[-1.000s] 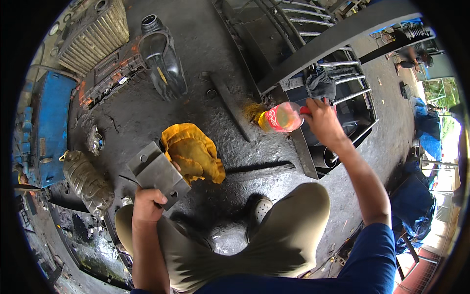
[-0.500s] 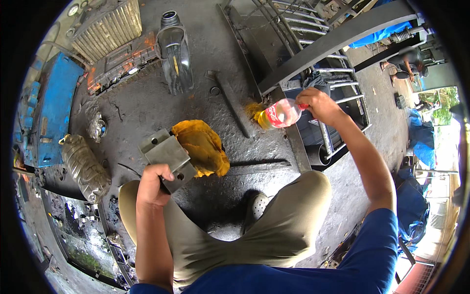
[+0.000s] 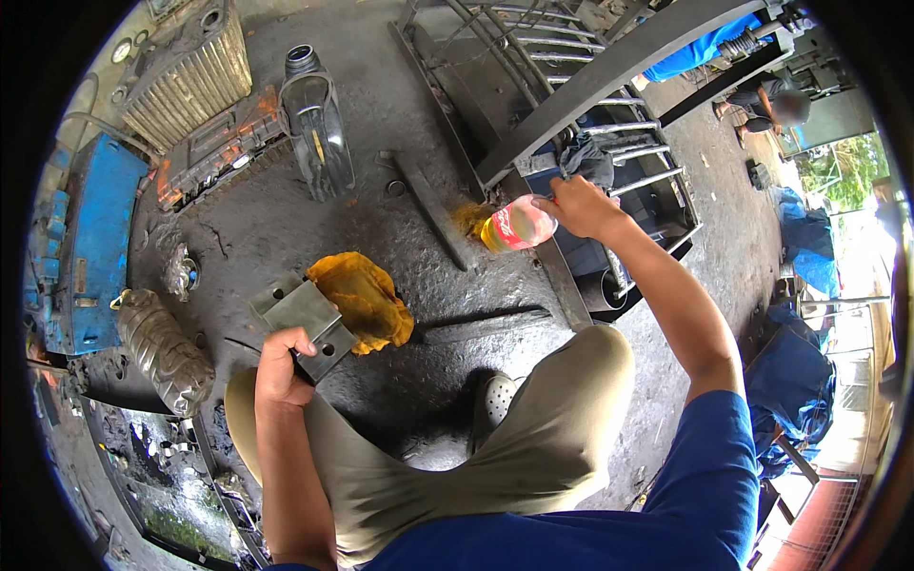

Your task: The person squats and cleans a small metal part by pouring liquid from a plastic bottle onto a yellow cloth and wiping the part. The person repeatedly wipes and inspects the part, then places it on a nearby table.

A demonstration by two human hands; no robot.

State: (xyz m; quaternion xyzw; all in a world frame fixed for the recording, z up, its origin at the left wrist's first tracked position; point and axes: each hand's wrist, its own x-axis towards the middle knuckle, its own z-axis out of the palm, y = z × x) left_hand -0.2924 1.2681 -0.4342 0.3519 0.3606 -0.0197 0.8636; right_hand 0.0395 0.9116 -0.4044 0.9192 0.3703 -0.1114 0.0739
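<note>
My left hand (image 3: 284, 369) is closed on the edge of a grey metal bracket (image 3: 297, 312) with bent flanges and round holes, held above my left knee. Just beyond the bracket lies a crumpled, rag-like yellow-brown piece (image 3: 373, 303); its material is unclear. To the right, my right hand (image 3: 583, 206) is closed round the neck of a clear plastic bottle (image 3: 514, 226) with a red label. Yellow liquid shows in the bottle's lower end, which points left toward the floor. Whether the base touches the floor I cannot tell. My fingers cover the bottle's mouth.
A flat metal bar (image 3: 428, 211) and a dark cut-open jug (image 3: 320, 143) are on the floor ahead. A metal frame (image 3: 571, 124) with rungs stands at right. At left are a blue metal box (image 3: 100, 238) and a wrapped bundle (image 3: 164, 347). A person (image 3: 762, 109) sits far right.
The whole view has shifted slightly. My right hand sits closer over the bottle's neck, and the red cap seen before is now hidden. The left hand keeps its hold on the bracket.
</note>
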